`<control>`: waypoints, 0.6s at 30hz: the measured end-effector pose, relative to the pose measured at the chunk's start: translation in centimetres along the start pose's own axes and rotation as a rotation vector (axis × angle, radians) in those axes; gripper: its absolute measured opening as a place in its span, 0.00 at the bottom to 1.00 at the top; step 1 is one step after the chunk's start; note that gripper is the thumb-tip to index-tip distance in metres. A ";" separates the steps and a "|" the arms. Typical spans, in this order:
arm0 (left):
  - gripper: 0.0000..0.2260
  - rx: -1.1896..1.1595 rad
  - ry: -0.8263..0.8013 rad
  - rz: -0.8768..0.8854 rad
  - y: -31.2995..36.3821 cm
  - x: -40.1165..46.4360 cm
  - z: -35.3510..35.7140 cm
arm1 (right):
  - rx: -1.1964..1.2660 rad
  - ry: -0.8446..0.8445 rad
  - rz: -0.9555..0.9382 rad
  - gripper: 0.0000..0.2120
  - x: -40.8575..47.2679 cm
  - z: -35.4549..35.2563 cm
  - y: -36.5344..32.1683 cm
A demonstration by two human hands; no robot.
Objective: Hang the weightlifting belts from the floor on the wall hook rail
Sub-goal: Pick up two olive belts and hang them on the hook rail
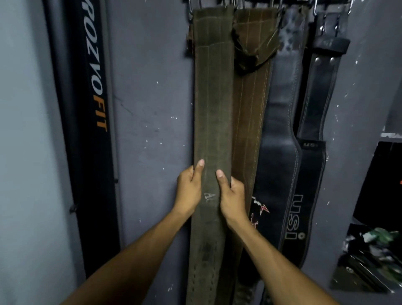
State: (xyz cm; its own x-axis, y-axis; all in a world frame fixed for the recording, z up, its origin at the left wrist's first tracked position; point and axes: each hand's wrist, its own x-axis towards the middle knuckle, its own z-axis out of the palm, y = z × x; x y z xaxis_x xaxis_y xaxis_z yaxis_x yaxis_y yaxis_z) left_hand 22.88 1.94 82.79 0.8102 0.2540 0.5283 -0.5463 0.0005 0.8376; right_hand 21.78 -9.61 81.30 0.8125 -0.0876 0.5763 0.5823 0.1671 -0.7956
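Observation:
An olive-green suede belt (212, 104) hangs flat against the grey wall from the hook rail (261, 2) at the top edge. My left hand (189, 189) grips its left edge and my right hand (231, 196) grips its right edge, thumbs pressed on the front. Beside it hang a brown stitched belt (250, 113) with a frayed top, a black padded belt (280, 135) and a black leather belt (319, 91) lettered USI lower down. Metal buckles and hooks show at the rail.
A tall black panel (91, 130) printed with orange and white letters stands at the left against the wall. At the lower right a dark shelf (369, 256) holds cluttered items. The floor is out of view.

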 end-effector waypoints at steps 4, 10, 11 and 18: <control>0.24 -0.031 -0.029 -0.016 -2.4 -3.2 -0.5 | 0.047 -0.092 0.087 0.11 -2.5 -1.4 1.5; 0.25 -0.081 0.056 -0.166 -4.7 -8.8 -0.5 | 0.000 -0.007 0.117 0.09 -7.2 -2.7 3.8; 0.25 -0.087 0.023 -0.154 -4.3 -9.3 -0.5 | 0.019 -0.036 0.132 0.09 -7.5 -3.0 3.4; 0.22 -0.002 -0.014 -0.288 -6.9 -19.8 -0.6 | -0.118 -0.119 0.272 0.13 -15.2 -7.6 5.4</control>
State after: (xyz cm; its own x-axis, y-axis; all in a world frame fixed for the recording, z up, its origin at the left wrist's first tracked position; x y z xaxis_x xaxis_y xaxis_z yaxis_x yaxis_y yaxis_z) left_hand 10.49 -2.52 66.49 0.9350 0.2295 0.2704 -0.2934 0.0723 0.9532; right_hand 12.79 -14.81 66.81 0.9340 0.0614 0.3519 0.3490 0.0528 -0.9356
